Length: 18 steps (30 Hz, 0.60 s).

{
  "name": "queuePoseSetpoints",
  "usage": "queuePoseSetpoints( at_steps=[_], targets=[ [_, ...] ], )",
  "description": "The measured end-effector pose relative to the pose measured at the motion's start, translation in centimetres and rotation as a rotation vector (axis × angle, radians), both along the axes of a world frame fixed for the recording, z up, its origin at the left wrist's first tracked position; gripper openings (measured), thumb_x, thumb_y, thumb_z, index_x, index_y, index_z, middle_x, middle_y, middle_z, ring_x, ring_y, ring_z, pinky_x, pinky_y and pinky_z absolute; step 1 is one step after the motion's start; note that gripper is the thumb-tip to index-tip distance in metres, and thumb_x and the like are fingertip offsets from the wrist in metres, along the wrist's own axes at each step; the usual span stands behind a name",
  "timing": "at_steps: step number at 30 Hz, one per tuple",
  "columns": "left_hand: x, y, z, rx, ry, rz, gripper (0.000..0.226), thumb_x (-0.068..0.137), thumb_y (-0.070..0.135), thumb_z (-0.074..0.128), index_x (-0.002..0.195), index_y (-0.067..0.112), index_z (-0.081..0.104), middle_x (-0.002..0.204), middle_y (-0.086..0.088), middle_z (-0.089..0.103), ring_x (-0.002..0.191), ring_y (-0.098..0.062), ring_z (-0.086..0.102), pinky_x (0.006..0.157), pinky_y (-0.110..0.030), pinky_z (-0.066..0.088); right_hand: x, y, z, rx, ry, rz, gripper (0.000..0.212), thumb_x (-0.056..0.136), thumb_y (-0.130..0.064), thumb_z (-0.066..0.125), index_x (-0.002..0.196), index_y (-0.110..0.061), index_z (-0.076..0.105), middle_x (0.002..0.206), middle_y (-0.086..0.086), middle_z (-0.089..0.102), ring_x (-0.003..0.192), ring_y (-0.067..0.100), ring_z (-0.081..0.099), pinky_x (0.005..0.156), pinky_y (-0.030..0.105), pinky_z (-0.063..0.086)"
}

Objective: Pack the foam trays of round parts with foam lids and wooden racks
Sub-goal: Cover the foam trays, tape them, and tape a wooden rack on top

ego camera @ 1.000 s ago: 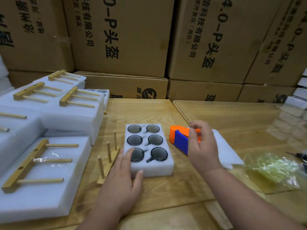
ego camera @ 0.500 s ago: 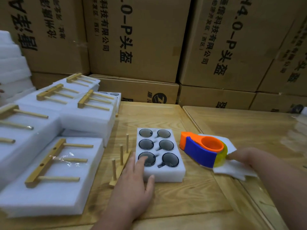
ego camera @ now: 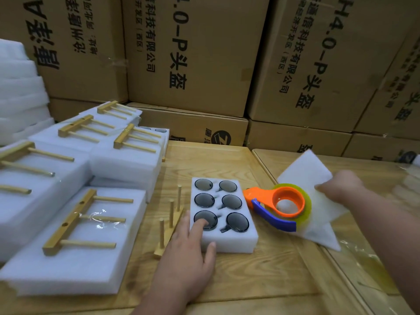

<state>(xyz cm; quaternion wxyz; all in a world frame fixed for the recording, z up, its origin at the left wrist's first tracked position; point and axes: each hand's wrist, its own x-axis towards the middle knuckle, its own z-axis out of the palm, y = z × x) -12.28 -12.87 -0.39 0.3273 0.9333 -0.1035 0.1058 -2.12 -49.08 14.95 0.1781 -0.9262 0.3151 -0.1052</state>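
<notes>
A person's left hand (ego camera: 186, 253) is resting on the near left corner of a white foam tray (ego camera: 229, 241) holding six dark round parts (ego camera: 237, 221) in two columns, its straight fingers (ego camera: 201, 223) lying apart, one fingertip touching the nearest left part and the thumb pressing the tray's front edge. The tray is sitting on the pale wooden tabletop (ego camera: 261, 273), with an upright three-peg wooden rack (ego camera: 169, 226) standing just beside its left side. The right hand (ego camera: 338, 186) is pinching a thin white foam lid (ego camera: 304, 171), its fingers clamped on the sheet's right edge, lifting it tilted above the tabletop behind an orange-and-blue tape dispenser (ego camera: 278, 206) lying right of the tray. At left, closed white foam packs (ego camera: 75, 264) topped with flat wooden racks (ego camera: 75, 219) are lying stacked, with brown printed cardboard cartons (ego camera: 193, 53) piled behind.
</notes>
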Motion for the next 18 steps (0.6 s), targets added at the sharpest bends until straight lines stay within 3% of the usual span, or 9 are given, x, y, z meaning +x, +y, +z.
queuePoseSetpoints(
  at_steps=[5, 9, 14, 18],
  targets=[
    [0.1, 0.0, 0.0, 0.000, -0.004, 0.003, 0.051, 0.098, 0.057, 0.037, 0.145, 0.040, 0.026, 0.169, 0.004, 0.000, 0.154, -0.014, 0.012, 0.120, -0.030, 0.023, 0.3, 1.6, 3.8, -0.167, -0.301, 0.049, 0.019, 0.094, -0.023, 0.058, 0.105, -0.010, 0.049, 0.094, 0.014, 0.056, 0.078, 0.036, 0.054, 0.062, 0.037, 0.042],
    [-0.1, 0.0, 0.0, 0.003, -0.004, 0.004, 0.052, 0.098, 0.057, 0.037, 0.146, 0.041, 0.024, 0.169, 0.004, -0.001, 0.154, -0.013, 0.011, 0.120, -0.029, 0.021, 0.0, 4.4, 5.9, -0.088, -0.543, 0.160, 0.019, 0.094, -0.029, 0.049, 0.107, -0.016, 0.044, 0.101, 0.010, 0.054, 0.084, 0.035, 0.053, 0.065, 0.037, 0.041],
    [-0.1, -0.1, 0.2, -0.010, -0.012, 0.000, 0.052, 0.098, 0.056, 0.037, 0.146, 0.041, 0.023, 0.169, 0.005, 0.001, 0.155, -0.010, 0.007, 0.121, -0.029, 0.020, -1.0, 10.4, 5.5, 0.332, -0.720, 0.414, 0.026, 0.095, -0.032, 0.064, 0.115, -0.027, 0.048, 0.097, -0.015, 0.058, 0.083, 0.006, 0.060, 0.059, 0.026, 0.043],
    [-0.1, 0.1, 0.3, -0.088, -0.010, -0.008, 0.063, 0.098, 0.053, 0.037, 0.154, 0.040, 0.013, 0.169, 0.009, 0.007, 0.155, -0.005, 0.003, 0.123, -0.027, 0.017, -1.0, 14.1, 1.2, 0.804, -0.583, 0.427, 0.032, 0.095, -0.021, 0.067, 0.123, -0.014, 0.054, 0.110, 0.002, 0.070, 0.091, 0.020, 0.071, 0.064, 0.033, 0.057]
  ],
)
